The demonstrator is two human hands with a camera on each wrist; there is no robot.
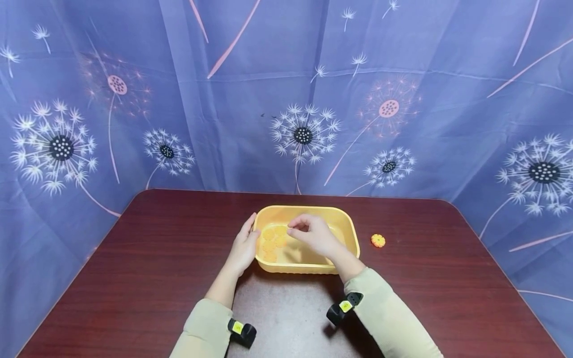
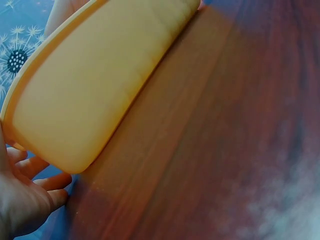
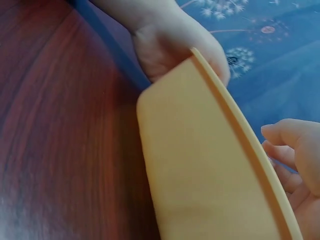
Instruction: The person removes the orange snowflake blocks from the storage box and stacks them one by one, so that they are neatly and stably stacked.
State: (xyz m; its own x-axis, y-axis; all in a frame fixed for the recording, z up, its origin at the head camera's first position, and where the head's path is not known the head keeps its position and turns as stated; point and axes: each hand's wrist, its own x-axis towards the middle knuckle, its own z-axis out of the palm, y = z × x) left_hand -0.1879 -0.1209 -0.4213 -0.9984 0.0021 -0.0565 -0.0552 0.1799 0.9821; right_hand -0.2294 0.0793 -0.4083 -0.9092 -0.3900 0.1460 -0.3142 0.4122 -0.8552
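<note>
A yellow plastic basin stands on the table, with several flat orange-yellow flower-shaped pieces on the left part of its floor. My left hand holds the basin's left end, thumb at the rim and fingers along the outer wall. In the left wrist view, those fingers show by the basin's lower corner. Over the basin's middle is my right hand, its thumb and index finger curved with their tips close together. Whether a small piece sits between them cannot be made out. The basin wall partly blocks the right wrist view.
One orange flower-shaped piece lies on the dark red-brown table, right of the basin. A blue curtain with dandelion prints hangs behind the table and along both sides. Each sleeve carries a black wrist camera.
</note>
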